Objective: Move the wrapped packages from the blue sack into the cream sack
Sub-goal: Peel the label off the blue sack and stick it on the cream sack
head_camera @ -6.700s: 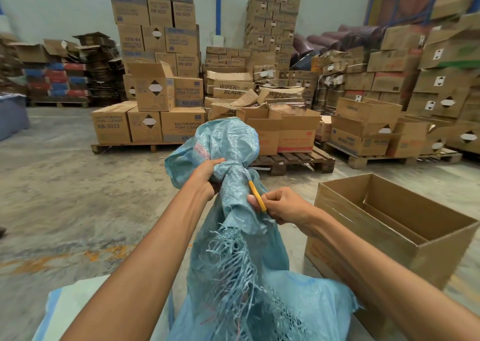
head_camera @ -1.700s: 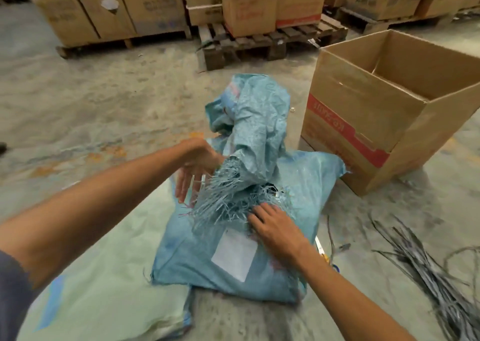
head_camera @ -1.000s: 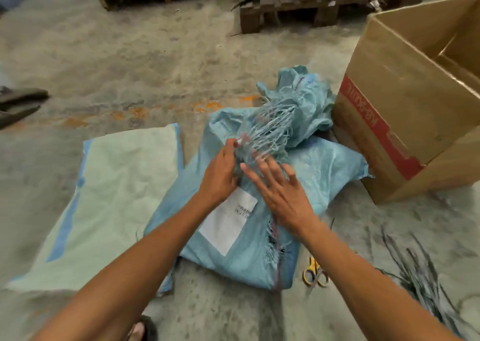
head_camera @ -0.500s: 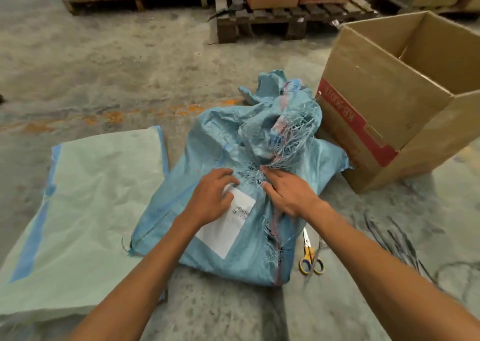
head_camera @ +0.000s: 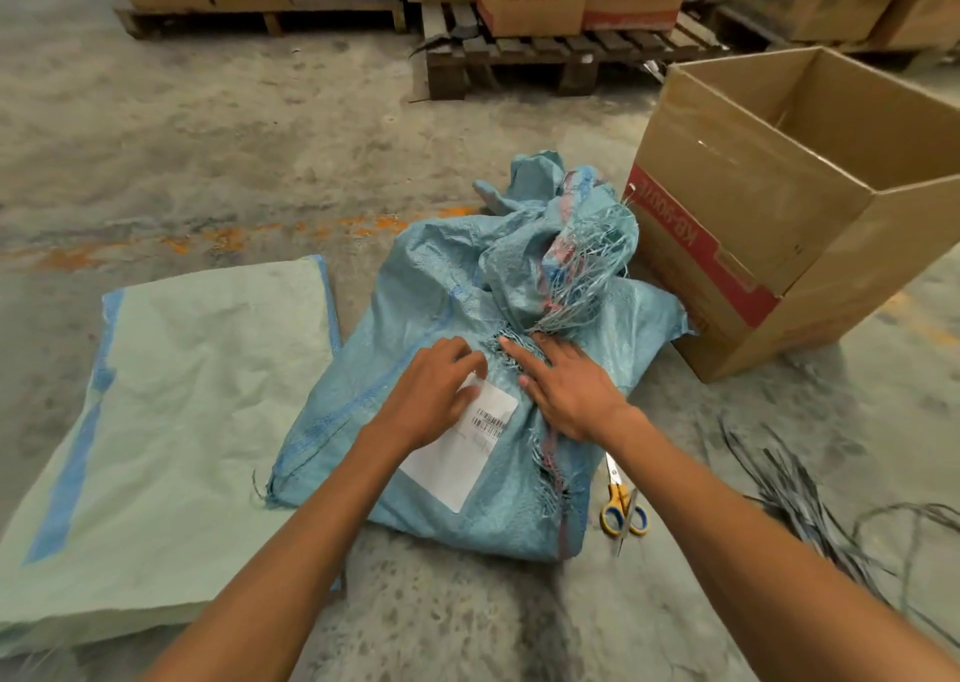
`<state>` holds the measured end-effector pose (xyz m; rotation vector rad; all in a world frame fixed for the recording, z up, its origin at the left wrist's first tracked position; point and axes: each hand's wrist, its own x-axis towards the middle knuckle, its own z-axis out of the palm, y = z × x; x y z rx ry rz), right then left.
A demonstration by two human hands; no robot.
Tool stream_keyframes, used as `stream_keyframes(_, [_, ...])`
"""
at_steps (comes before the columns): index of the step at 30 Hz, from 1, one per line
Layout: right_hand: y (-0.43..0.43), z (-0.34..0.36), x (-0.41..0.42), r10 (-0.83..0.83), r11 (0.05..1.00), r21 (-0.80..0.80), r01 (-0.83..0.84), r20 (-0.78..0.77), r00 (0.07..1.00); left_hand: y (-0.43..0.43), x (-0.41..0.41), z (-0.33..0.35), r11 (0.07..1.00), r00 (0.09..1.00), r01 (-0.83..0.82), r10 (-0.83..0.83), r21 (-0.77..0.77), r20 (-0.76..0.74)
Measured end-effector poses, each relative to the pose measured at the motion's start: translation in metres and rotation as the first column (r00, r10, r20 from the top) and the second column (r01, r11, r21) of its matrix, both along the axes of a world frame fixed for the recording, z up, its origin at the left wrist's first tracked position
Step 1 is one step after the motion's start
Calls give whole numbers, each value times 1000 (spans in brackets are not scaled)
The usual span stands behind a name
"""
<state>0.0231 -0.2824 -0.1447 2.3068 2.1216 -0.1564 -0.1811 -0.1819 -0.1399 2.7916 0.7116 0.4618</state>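
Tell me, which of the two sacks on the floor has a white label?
The blue sack, bulging under both hands, bears the white label; the cream sack lies flat and unlabelled beside it.

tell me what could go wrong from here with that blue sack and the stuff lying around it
The blue sack has a frayed cut edge under the right hand; loose strands could snag fingers or packages. The scissors lie on the floor beside the sack, easy to kneel on. The cream sack lies flat, unopened.
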Motion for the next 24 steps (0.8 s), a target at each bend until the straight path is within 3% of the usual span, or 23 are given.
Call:
stream_keyframes(12, [3,-5,1,-3,999,39,4,-11,1000,9,2,22,999,998,52,-52,10,-27])
stream_keyframes(24, [8,1,8,-3,1000,-25,2,-32,999,-14,8,8,998,996,55,-52,44,-68])
